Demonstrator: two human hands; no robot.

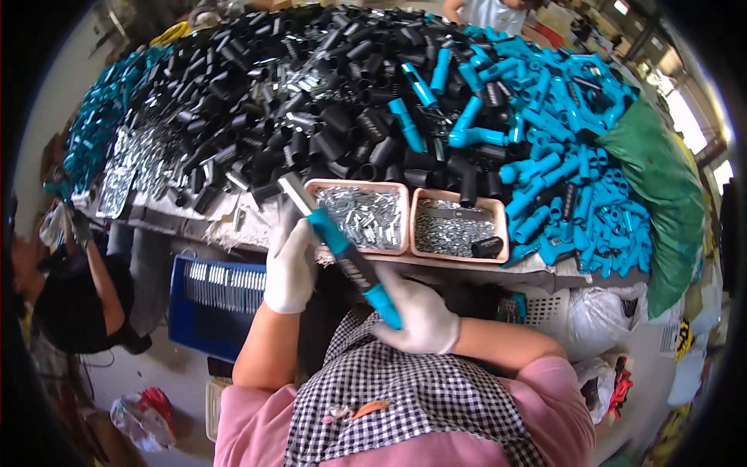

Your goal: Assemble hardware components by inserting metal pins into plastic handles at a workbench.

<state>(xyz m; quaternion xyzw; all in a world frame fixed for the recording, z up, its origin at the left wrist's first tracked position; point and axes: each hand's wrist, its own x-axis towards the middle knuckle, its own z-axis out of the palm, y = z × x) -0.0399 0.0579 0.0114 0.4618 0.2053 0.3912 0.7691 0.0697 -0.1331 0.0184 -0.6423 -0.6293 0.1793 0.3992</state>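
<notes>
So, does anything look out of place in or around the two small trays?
Yes: a black piece lies in the near right corner of the right-hand tray, odd because the contents are otherwise mostly small metal parts.

A wide table (148, 220), its near edge draped in worn grey and whitish cloth, runs across the room and appears curved by the lens. Below it lies a pale grey floor (198, 426), with a clear and red plastic bag (148, 420) at the lower left. A pale wall (88, 33) shows at the upper left. At the upper right, white daylight glares through a window (688, 117), and a small ceiling light (620, 7) glows beneath a dim, blurred roof.
</notes>
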